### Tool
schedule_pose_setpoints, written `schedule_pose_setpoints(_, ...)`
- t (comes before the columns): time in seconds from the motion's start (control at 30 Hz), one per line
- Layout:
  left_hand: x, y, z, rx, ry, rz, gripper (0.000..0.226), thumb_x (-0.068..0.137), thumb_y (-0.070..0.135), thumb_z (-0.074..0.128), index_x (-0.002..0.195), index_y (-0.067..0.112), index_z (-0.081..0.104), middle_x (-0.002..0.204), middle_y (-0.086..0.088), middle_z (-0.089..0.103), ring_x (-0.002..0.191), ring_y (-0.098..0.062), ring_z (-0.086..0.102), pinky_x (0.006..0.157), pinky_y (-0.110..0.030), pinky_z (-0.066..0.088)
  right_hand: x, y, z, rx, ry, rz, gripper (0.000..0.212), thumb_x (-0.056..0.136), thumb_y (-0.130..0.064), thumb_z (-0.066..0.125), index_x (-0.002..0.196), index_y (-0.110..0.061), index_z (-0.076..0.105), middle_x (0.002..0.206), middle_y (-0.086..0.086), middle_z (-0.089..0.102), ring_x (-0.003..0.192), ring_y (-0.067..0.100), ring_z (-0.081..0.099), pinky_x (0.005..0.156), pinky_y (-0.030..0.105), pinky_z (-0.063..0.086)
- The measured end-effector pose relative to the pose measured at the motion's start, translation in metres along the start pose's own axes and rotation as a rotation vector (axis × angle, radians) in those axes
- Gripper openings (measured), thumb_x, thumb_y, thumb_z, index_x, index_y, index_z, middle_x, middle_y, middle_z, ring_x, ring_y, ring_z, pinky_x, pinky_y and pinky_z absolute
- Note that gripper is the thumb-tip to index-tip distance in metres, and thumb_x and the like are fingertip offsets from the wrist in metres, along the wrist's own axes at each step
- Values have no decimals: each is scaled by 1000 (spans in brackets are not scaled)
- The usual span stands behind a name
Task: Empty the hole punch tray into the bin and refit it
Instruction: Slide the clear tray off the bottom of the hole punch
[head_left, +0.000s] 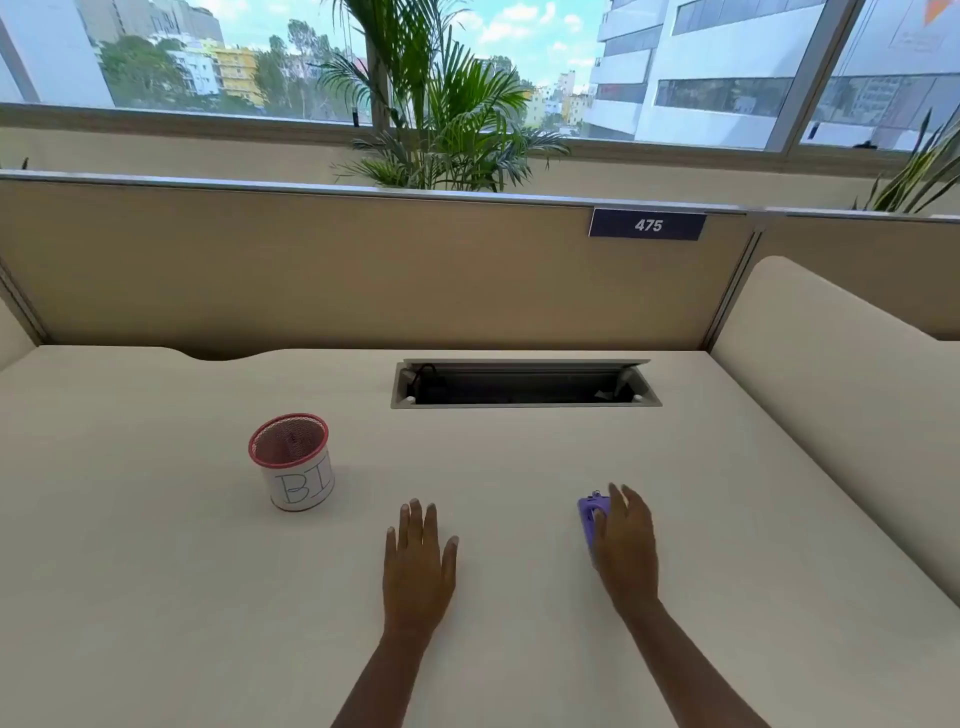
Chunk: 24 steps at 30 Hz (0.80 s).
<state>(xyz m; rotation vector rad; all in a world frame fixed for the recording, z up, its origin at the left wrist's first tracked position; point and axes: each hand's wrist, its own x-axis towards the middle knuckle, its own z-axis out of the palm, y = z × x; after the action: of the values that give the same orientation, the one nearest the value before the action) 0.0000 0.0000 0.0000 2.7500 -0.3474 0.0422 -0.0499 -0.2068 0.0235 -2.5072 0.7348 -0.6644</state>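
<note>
left hand (418, 558) lies flat and released on the bench (519, 457); right hand (626, 545) covers the purple hole punch (588, 512) (grip unclear), mesh bin (292, 460) well apart.

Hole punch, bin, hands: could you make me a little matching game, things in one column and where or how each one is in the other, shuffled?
Things:
1. hole punch
2. bin
3. left hand
4. cable box

Places or states:
A. flat on the bare desk, holding nothing
B. purple, partly under the right hand
C. sunk into the desk near the partition, lid open
D. upright, red mesh rim, white paper label, far left

Pairs: 1-B, 2-D, 3-A, 4-C
</note>
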Motion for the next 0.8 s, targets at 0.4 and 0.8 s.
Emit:
schedule_pose_setpoints(0.4, 1, 23, -10, -511, 92, -49, 42, 98, 16, 38, 140, 10, 39, 150, -2, 39, 148, -19, 13, 118, -29, 17, 15, 6, -10, 545, -191, 710, 34, 89, -5, 52, 121, 6, 57, 126, 23, 58, 105, 36, 56, 79, 35, 42)
schedule_pose_setpoints(0.8, -2, 52, -25, -1388, -336, -502, 32, 101, 23, 32, 123, 7, 49, 120, -17, 56, 104, -30, 55, 83, -35, 47, -28, -53, -14, 879, -492, 523, 22, 89, 0, 50, 107, 1, 63, 92, 16, 63, 78, 28, 58, 68, 32, 48)
